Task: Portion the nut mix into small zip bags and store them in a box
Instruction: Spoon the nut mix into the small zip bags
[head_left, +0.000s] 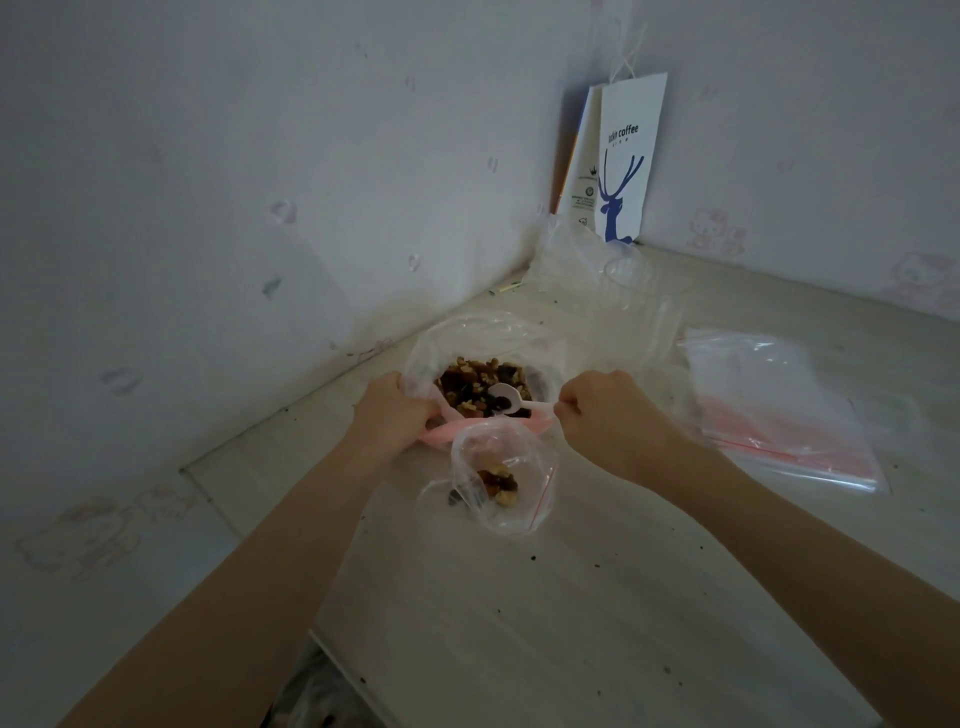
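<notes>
A big clear bag (467, 338) full of brown nut mix (480, 384) lies open at the middle of the table. My left hand (392, 410) grips its near left rim. My right hand (605, 415) pinches the handle of a white plastic spoon (506, 397), whose bowl sits in the mix with a few dark pieces on it. Just in front stands a small clear zip bag (501, 475) with a red seal line, mouth open, holding a few nuts at its bottom.
A stack of unused zip bags (779, 410) lies to the right. A clear plastic container (631, 283) and crumpled plastic sit at the back, with a white coffee paper bag (626, 161) propped in the wall corner. The light table (571, 623) ends close on the left.
</notes>
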